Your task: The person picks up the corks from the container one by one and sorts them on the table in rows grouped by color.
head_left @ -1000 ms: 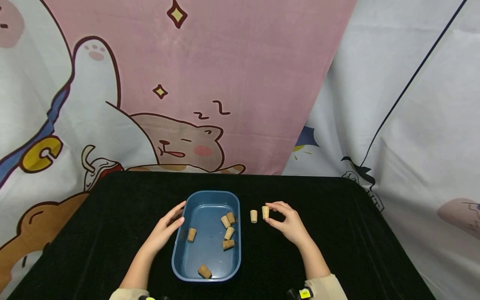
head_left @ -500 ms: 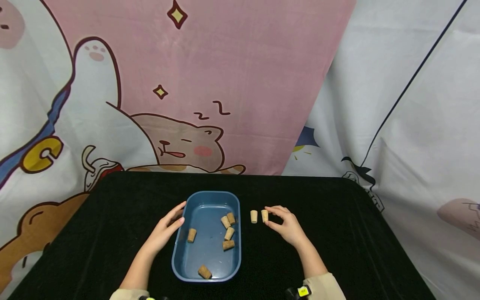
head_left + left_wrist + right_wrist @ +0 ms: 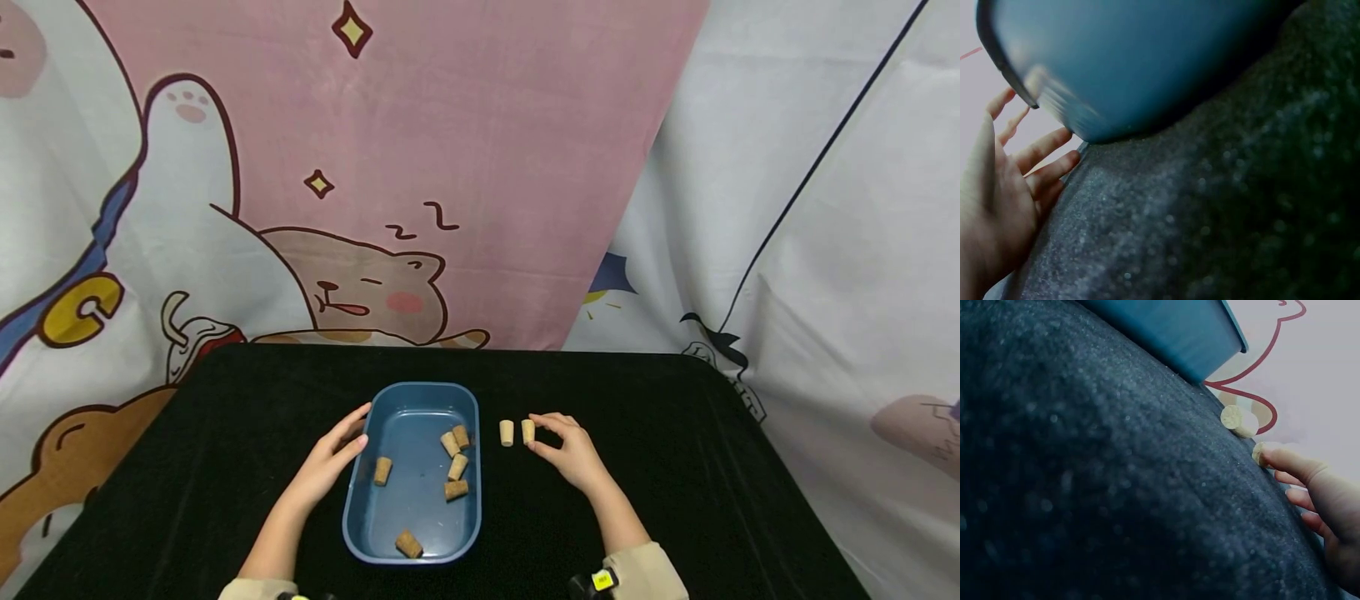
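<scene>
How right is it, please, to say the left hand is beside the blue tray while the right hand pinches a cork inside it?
Not quite: the right hand pinches a cork outside the blue tray, as the head view shows; the left hand is beside it.

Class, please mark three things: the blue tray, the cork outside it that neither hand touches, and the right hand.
Blue tray [image 3: 416, 502]: head view, on its bare floor.
Untouched cork [image 3: 506, 433]: head view, middle of its side.
Right hand [image 3: 574, 453]: head view, middle of the hand.

1 loose cork [image 3: 507, 433] and the tray [image 3: 408, 504] block the right fingers [image 3: 558, 420] leftward, with free room above.
</scene>
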Demonstrator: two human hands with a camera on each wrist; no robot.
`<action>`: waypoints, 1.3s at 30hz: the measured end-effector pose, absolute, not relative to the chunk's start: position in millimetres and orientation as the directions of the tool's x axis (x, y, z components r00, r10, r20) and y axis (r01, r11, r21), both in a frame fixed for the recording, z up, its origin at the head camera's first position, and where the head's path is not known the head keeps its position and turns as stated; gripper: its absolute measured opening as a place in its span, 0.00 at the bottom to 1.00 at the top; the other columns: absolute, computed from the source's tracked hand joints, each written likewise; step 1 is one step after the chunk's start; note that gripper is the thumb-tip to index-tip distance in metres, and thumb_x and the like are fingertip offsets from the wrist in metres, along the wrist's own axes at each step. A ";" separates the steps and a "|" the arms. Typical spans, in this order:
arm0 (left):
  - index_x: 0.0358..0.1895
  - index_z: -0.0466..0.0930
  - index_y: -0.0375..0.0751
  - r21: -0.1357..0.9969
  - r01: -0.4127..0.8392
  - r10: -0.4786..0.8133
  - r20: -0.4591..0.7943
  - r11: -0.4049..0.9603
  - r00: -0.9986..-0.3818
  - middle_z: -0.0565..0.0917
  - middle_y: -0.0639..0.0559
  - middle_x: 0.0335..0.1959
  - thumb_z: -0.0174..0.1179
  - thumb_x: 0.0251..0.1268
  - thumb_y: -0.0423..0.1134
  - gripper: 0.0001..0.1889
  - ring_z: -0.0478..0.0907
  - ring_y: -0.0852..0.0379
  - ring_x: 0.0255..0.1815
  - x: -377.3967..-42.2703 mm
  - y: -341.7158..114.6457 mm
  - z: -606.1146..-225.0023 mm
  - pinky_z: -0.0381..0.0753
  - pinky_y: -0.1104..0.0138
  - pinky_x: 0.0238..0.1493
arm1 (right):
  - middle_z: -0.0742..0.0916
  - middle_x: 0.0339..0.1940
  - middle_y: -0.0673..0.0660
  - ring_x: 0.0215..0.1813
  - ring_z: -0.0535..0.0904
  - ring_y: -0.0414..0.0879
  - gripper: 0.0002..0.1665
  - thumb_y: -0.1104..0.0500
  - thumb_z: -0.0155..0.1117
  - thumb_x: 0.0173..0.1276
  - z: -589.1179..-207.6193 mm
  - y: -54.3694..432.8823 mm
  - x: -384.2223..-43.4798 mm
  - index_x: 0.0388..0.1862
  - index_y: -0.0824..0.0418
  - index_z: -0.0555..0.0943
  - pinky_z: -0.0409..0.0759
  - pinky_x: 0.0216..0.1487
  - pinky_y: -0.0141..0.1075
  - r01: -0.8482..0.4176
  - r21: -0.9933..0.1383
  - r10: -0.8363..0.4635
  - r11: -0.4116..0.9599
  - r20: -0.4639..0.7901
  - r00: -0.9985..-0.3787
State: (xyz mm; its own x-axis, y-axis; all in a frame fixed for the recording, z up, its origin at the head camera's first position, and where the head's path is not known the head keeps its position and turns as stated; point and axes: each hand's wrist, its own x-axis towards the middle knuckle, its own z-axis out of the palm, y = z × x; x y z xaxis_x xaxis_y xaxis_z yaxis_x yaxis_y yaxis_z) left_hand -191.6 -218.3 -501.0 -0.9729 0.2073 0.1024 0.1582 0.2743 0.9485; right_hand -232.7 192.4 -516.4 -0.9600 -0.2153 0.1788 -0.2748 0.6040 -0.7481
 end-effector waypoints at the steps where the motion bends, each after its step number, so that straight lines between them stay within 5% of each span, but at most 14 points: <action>1: 0.73 0.59 0.50 0.949 0.159 0.207 0.103 0.274 -0.973 0.66 0.36 0.67 0.50 0.74 0.45 0.27 0.65 0.37 0.65 -191.6 -218.3 -501.0 0.67 0.42 0.59 | 0.82 0.53 0.47 0.56 0.74 0.48 0.28 0.56 0.72 0.57 -516.2 192.3 -232.7 0.58 0.52 0.80 0.72 0.57 0.54 -0.273 -0.744 -0.214 0.610 0.177 -0.961; 26: 0.74 0.58 0.49 0.949 0.148 0.201 0.094 0.279 -0.975 0.66 0.36 0.68 0.50 0.75 0.45 0.27 0.64 0.37 0.66 -191.8 -217.9 -500.9 0.67 0.42 0.60 | 0.81 0.50 0.52 0.53 0.74 0.48 0.30 0.56 0.73 0.57 -489.3 185.3 -225.0 0.59 0.57 0.78 0.72 0.55 0.53 -0.328 -0.708 -0.205 0.625 0.257 -0.944; 34: 0.73 0.58 0.39 0.949 0.148 0.217 0.088 0.277 -0.972 0.65 0.30 0.67 0.50 0.74 0.39 0.27 0.63 0.32 0.65 -181.7 -211.9 -476.9 0.67 0.41 0.58 | 0.82 0.48 0.55 0.51 0.74 0.49 0.26 0.55 0.74 0.56 -468.3 170.5 -214.0 0.55 0.56 0.81 0.73 0.52 0.50 -0.393 -0.697 -0.226 0.600 0.323 -0.919; 39: 0.74 0.58 0.47 0.949 0.132 0.198 0.076 0.286 -0.977 0.64 0.34 0.68 0.50 0.74 0.43 0.27 0.63 0.35 0.66 -188.6 -215.1 -493.1 0.66 0.41 0.60 | 0.82 0.46 0.55 0.49 0.75 0.51 0.24 0.57 0.76 0.54 -456.7 157.3 -206.5 0.51 0.53 0.82 0.72 0.50 0.49 -0.433 -0.677 -0.236 0.595 0.368 -0.899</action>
State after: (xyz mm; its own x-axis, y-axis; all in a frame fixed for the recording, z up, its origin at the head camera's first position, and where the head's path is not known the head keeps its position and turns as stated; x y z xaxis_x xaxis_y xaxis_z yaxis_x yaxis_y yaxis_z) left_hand -188.6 -215.1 -493.1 -0.9772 0.1983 0.0765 0.1323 0.2861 0.9490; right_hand -206.5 157.3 -456.7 -0.8994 -0.2362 0.3678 -0.4331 0.5947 -0.6773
